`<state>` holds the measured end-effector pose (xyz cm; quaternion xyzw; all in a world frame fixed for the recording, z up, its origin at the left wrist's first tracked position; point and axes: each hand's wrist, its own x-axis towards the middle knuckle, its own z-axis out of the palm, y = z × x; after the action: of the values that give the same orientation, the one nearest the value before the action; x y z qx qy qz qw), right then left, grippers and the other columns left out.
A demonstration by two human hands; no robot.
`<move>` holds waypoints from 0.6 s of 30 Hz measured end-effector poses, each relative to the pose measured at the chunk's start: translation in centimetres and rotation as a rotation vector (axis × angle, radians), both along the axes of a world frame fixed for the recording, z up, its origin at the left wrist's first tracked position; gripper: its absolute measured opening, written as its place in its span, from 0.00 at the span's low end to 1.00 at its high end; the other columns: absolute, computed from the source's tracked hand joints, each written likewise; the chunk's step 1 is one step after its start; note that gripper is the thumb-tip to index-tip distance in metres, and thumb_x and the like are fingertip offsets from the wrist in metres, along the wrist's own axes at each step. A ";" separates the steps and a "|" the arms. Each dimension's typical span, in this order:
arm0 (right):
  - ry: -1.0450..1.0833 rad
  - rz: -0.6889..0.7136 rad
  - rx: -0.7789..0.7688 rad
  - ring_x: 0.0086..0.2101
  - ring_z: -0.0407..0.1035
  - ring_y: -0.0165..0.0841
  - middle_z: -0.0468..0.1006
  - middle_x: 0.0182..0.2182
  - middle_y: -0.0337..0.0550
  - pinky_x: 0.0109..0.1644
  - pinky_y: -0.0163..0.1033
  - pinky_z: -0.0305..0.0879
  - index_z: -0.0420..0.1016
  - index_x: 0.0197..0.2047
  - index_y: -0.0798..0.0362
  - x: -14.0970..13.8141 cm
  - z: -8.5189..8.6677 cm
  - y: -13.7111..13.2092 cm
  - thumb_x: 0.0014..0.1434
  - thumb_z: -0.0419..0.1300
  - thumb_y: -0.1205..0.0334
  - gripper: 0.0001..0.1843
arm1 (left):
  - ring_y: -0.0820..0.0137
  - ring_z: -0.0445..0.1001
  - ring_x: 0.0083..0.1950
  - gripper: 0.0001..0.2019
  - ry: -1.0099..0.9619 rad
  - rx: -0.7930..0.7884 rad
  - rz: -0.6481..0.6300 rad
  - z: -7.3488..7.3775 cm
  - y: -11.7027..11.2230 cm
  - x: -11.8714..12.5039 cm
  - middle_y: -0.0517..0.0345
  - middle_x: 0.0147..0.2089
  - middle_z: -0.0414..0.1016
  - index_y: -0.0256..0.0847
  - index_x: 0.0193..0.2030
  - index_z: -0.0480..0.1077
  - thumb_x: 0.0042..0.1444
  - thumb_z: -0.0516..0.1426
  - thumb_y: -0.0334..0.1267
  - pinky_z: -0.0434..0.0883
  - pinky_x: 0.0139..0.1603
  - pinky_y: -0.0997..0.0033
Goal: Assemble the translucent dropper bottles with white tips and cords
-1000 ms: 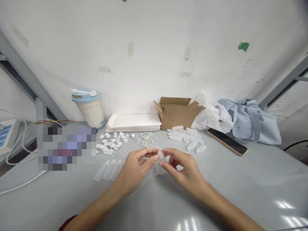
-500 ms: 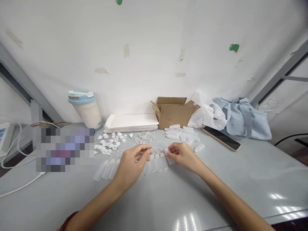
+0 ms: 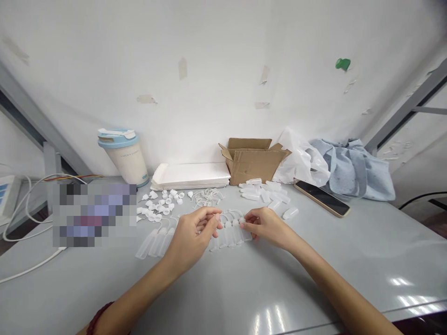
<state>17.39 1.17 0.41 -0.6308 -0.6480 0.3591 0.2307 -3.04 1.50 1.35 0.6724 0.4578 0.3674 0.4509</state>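
Observation:
A row of small translucent plastic bottles with white caps and thin curved tubes [image 3: 229, 235] lies on the table between and partly under my hands. My right hand [image 3: 266, 226] pinches the small plastic bottle [image 3: 247, 236] at the right end of the row, near its cap. Over the row's middle, my left hand [image 3: 195, 232] is closed, thumb against curled fingers; anything inside it is hidden. More bottles of the row [image 3: 157, 243] show left of that hand. Behind lie loose white caps [image 3: 153, 211], a heap of thin white tubes [image 3: 207, 197] and loose uncapped bottles [image 3: 267, 191].
A stack of white envelopes [image 3: 192, 176] and an open cardboard box [image 3: 256, 165] stand against the wall. To the left are a cup [image 3: 127, 160] and white cables [image 3: 33, 274]. A phone [image 3: 321, 197], plastic bag [image 3: 300, 163] and blue cloth bag [image 3: 359, 170] sit right.
The bottle at my right hand has moved in against the row's right end and now lies beside the others. My left hand has hardly moved. The view has shifted slightly.

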 end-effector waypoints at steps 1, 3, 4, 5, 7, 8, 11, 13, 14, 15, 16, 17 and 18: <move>0.001 0.001 0.007 0.18 0.67 0.29 0.72 0.20 0.38 0.23 0.35 0.63 0.72 0.29 0.56 0.1 0.0 0.0 0.52 0.58 0.58 0.09 | 0.72 0.72 0.28 0.12 0.001 0.007 -0.001 0.0 0.0 0.0 0.58 0.30 0.75 0.39 0.41 0.70 0.57 0.52 0.43 0.70 0.32 0.71; 0.001 -0.015 0.013 0.18 0.67 0.29 0.73 0.22 0.39 0.22 0.35 0.63 0.72 0.30 0.57 0.2 0.2 0.1 0.52 0.59 0.57 0.10 | 0.71 0.72 0.28 0.13 0.006 0.030 0.017 0.1 0.3 -0.1 0.57 0.30 0.75 0.38 0.41 0.70 0.57 0.52 0.44 0.70 0.32 0.71; -0.005 -0.032 0.018 0.19 0.67 0.29 0.73 0.24 0.40 0.22 0.34 0.63 0.72 0.31 0.57 0.4 0.3 0.1 0.52 0.59 0.57 0.11 | 0.71 0.72 0.28 0.13 0.013 0.042 0.036 0.1 0.5 -0.2 0.57 0.30 0.75 0.38 0.41 0.70 0.57 0.52 0.44 0.71 0.32 0.71; -0.022 -0.054 0.029 0.20 0.67 0.29 0.74 0.26 0.42 0.22 0.34 0.63 0.73 0.32 0.57 0.5 0.4 0.1 0.53 0.59 0.57 0.11 | 0.71 0.73 0.28 0.13 0.025 0.053 0.061 0.1 0.8 -0.3 0.57 0.30 0.75 0.37 0.40 0.70 0.57 0.52 0.44 0.71 0.32 0.71; -0.080 -0.092 0.071 0.21 0.68 0.29 0.76 0.30 0.45 0.22 0.34 0.62 0.73 0.35 0.57 1.0 0.7 0.2 0.53 0.58 0.57 0.12 | 0.69 0.74 0.30 0.13 0.067 0.072 0.128 0.1 1.6 -0.8 0.55 0.31 0.76 0.37 0.40 0.71 0.56 0.52 0.44 0.71 0.31 0.70; -0.120 -0.100 0.102 0.22 0.68 0.29 0.76 0.32 0.46 0.23 0.34 0.62 0.73 0.37 0.57 1.3 0.8 0.2 0.54 0.57 0.58 0.11 | 0.67 0.74 0.31 0.13 0.101 0.083 0.164 0.0 2.0 -1.1 0.55 0.32 0.76 0.37 0.39 0.71 0.56 0.52 0.44 0.71 0.31 0.70; -0.298 -0.138 0.209 0.28 0.70 0.32 0.77 0.35 0.47 0.28 0.35 0.62 0.73 0.40 0.57 2.6 1.2 0.4 0.56 0.54 0.64 0.11 | 0.64 0.75 0.35 0.13 0.295 0.200 0.221 -0.4 3.5 -2.2 0.53 0.37 0.77 0.38 0.39 0.71 0.57 0.49 0.42 0.71 0.34 0.66; -0.444 -0.194 0.264 0.31 0.70 0.34 0.78 0.34 0.47 0.32 0.36 0.61 0.73 0.41 0.57 3.6 1.5 0.6 0.56 0.52 0.68 0.12 | 0.62 0.74 0.39 0.13 0.441 0.329 0.208 -0.8 4.3 -2.8 0.51 0.40 0.77 0.38 0.39 0.72 0.57 0.48 0.39 0.70 0.39 0.62; -0.501 -0.215 0.280 0.31 0.70 0.35 0.78 0.33 0.46 0.32 0.36 0.60 0.73 0.41 0.57 4.1 1.7 0.8 0.56 0.52 0.69 0.12 | 0.60 0.73 0.42 0.13 0.489 0.382 0.193 -1.1 4.6 -3.1 0.51 0.41 0.76 0.38 0.39 0.72 0.57 0.47 0.37 0.70 0.42 0.60; -0.534 -0.223 0.286 0.31 0.70 0.34 0.78 0.33 0.46 0.32 0.36 0.59 0.73 0.41 0.57 4.5 1.9 0.8 0.56 0.51 0.70 0.13 | 0.58 0.71 0.45 0.13 0.517 0.420 0.176 -1.3 4.8 -3.2 0.50 0.41 0.76 0.38 0.39 0.72 0.57 0.47 0.35 0.69 0.45 0.58; -0.555 -0.222 0.288 0.31 0.70 0.34 0.78 0.33 0.46 0.32 0.35 0.59 0.74 0.41 0.56 4.9 2.0 0.9 0.56 0.51 0.71 0.13 | 0.58 0.69 0.47 0.13 0.527 0.441 0.157 -1.5 4.9 -3.3 0.50 0.42 0.76 0.38 0.39 0.72 0.56 0.47 0.35 0.68 0.47 0.57; -0.572 -0.220 0.285 0.31 0.70 0.34 0.78 0.34 0.45 0.32 0.35 0.58 0.74 0.41 0.56 5.2 2.2 0.9 0.55 0.50 0.71 0.14 | 0.57 0.68 0.49 0.13 0.530 0.458 0.130 -1.6 5.0 -3.3 0.50 0.43 0.76 0.39 0.39 0.72 0.56 0.47 0.34 0.66 0.49 0.56; -0.596 -0.220 0.277 0.31 0.70 0.34 0.78 0.34 0.45 0.31 0.35 0.58 0.74 0.41 0.56 5.6 2.2 0.9 0.55 0.50 0.72 0.15 | 0.57 0.67 0.50 0.13 0.539 0.486 0.090 -1.8 5.0 -3.3 0.51 0.43 0.75 0.39 0.39 0.73 0.57 0.47 0.34 0.65 0.51 0.56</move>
<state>22.96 2.09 2.65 -0.7366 -0.6577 0.0406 0.1523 -6.31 6.49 -0.41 0.8118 0.4887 0.2944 0.1246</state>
